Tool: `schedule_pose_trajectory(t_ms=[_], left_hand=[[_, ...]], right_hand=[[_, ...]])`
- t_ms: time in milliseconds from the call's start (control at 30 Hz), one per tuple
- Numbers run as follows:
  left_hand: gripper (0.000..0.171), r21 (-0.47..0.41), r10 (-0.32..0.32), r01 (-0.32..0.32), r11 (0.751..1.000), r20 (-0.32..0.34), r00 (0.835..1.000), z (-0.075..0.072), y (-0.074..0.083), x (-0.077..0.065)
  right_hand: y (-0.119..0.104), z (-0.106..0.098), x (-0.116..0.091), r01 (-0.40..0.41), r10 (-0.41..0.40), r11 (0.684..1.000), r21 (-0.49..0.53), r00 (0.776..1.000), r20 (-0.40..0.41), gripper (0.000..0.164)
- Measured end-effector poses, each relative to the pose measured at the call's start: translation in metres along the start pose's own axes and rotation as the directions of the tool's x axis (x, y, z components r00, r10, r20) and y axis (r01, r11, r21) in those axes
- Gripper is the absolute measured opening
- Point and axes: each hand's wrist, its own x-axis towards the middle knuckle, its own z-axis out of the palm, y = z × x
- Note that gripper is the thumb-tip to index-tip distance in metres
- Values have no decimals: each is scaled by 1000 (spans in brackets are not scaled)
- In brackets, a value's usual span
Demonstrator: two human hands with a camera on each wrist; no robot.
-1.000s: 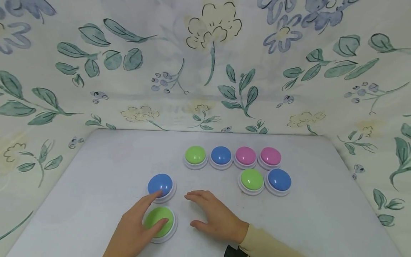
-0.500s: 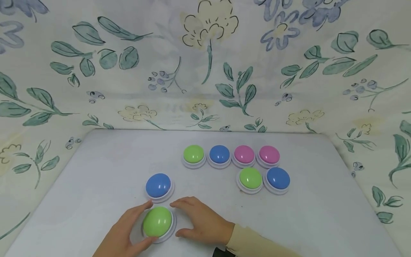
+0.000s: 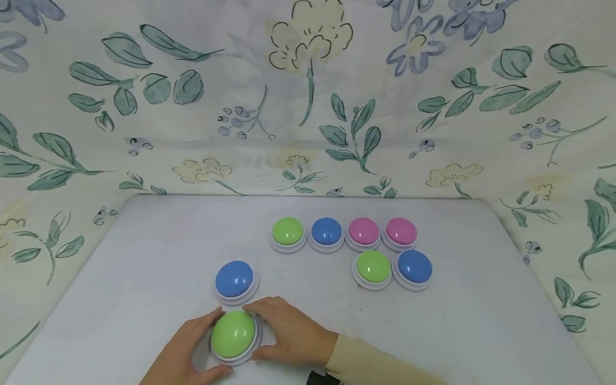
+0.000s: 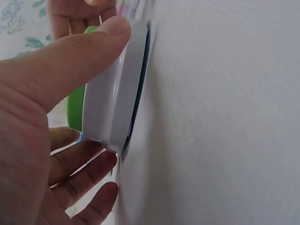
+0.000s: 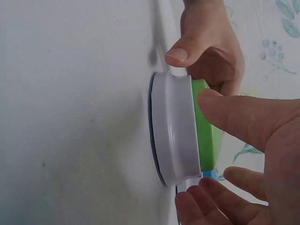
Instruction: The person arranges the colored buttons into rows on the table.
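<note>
In the head view, a push button with a green dome and white base [image 3: 233, 335] stands on the white table between both hands. My left hand [image 3: 180, 350] curves loosely about its left side, fingertips right at the rim. In the right wrist view a small gap shows between the left thumb [image 5: 180, 55] and the base. From the right, my right hand [image 3: 293, 334] reaches round the same button, index fingertip and thumb tip close to the rim. The right thumb overlaps the green dome in the right wrist view. A blue push button [image 3: 234, 279] sits just behind.
Farther back, a row holds a green button [image 3: 287, 231], a blue button [image 3: 326, 231] and two pink buttons [image 3: 363, 231]. In front of these, another green button [image 3: 374, 267] and a blue button [image 3: 415, 266] stand side by side. Flowered cloth [image 3: 289, 107] surrounds the table [image 3: 457, 321].
My left hand has drawn back from over the blue and green buttons to the near green one's left side. My right hand has moved left, up to that green button.
</note>
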Motion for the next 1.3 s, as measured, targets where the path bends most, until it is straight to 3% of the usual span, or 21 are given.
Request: schedule_pose_trajectory(t_ms=[233, 467, 700, 967, 1300], left_hand=[[98, 23, 15, -14, 1000, -22, 1000, 3, -2, 0], [92, 7, -28, 28, 1000, 30, 999, 1, -1, 2], [92, 11, -61, 61, 998, 43, 997, 0, 1, 2], [92, -6, -84, 85, 996, 79, 993, -2, 2, 4], [90, -16, -50, 50, 999, 17, 999, 0, 7, 3]], right_hand=[[-2, 4, 5, 43, -43, 997, -62, 999, -4, 76], [-4, 8, 9, 8, -8, 996, -86, 1000, -4, 73], [-3, 11, 12, 24, -29, 992, -120, 999, -42, 72], [-3, 11, 11, 27, -32, 991, -132, 999, -34, 71], [-3, 7, 7, 47, -51, 990, -135, 998, -31, 71]])
